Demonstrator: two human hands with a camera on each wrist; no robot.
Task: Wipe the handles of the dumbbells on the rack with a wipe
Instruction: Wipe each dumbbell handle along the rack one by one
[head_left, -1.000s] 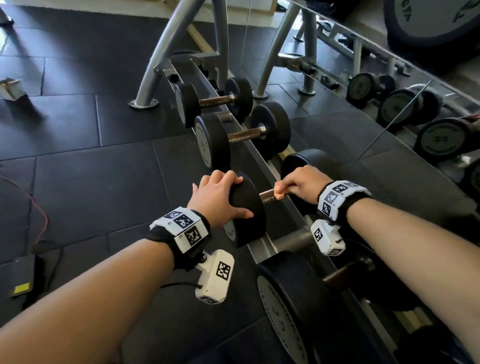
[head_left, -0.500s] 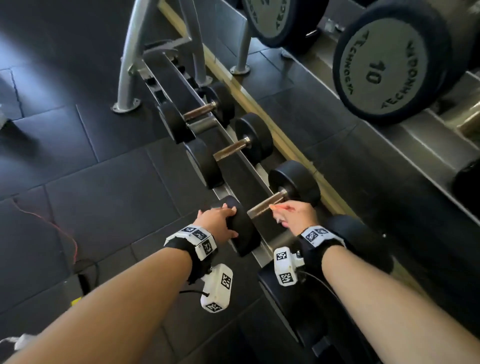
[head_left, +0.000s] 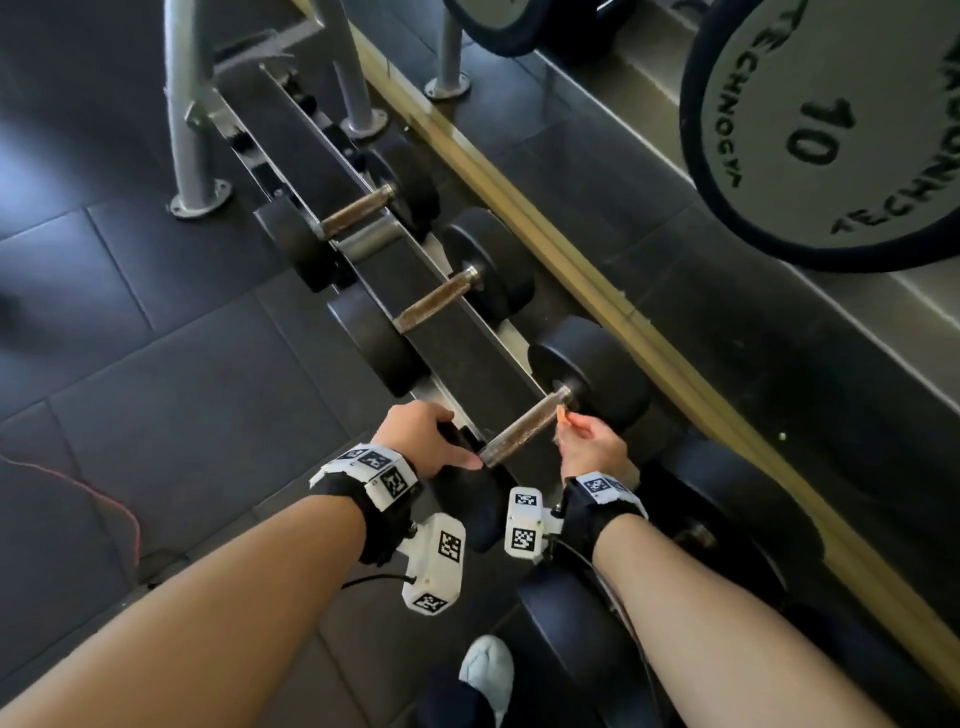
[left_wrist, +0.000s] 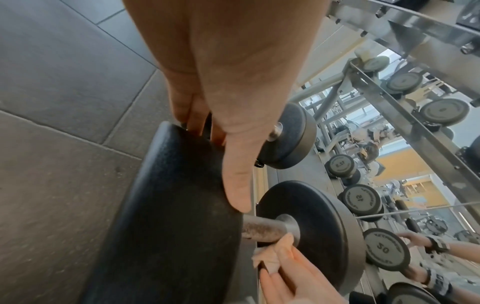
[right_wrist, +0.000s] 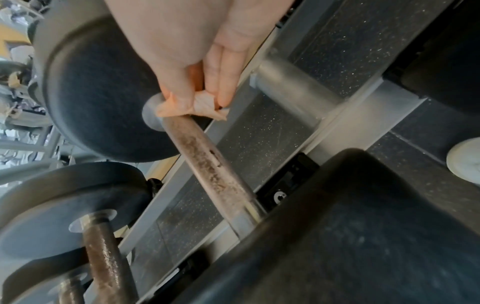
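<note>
Head view shows, nearest, a pale shoe (head_left: 488, 670) on the dark floor tiles (head_left: 156, 415), between the two bare forearms, each with a strap and a white tagged camera block at the wrist. The left hand (head_left: 421, 441) rests over the near head (head_left: 467, 499) of the closest dumbbell, fingers curled over its rim and thumb lying along the inner face close to the handle (head_left: 522, 428). From the left wrist view, that thumb (left_wrist: 237, 185) points straight down the black rubber face and ends just above the bar.

The right hand (head_left: 589, 447) pinches a small orange wipe (head_left: 562, 415) between thumb and fingers. The wipe touches the far end of the rusty handle, right where the bar meets the steel collar of the far head (head_left: 597, 369). The right wrist view shows the crumpled wipe (right_wrist: 192, 109) pressed on the bar's end by the thumb, with two fingers (right_wrist: 223, 82) straight beside it; most of the handle (right_wrist: 207, 164) is bare and speckled brown.

This dumbbell lies across the rack (head_left: 467, 353), a dark sloped tray with steel rails. Farther along the rack sit a second dumbbell (head_left: 441, 301) and a third dumbbell (head_left: 358, 213), both with brownish handles. Beyond them stand the rack's grey legs (head_left: 192, 130). To the right, on a higher shelf, a large head marked 10 (head_left: 831, 130) fills the corner. A red cable (head_left: 104, 499) trails on the floor at left.
</note>
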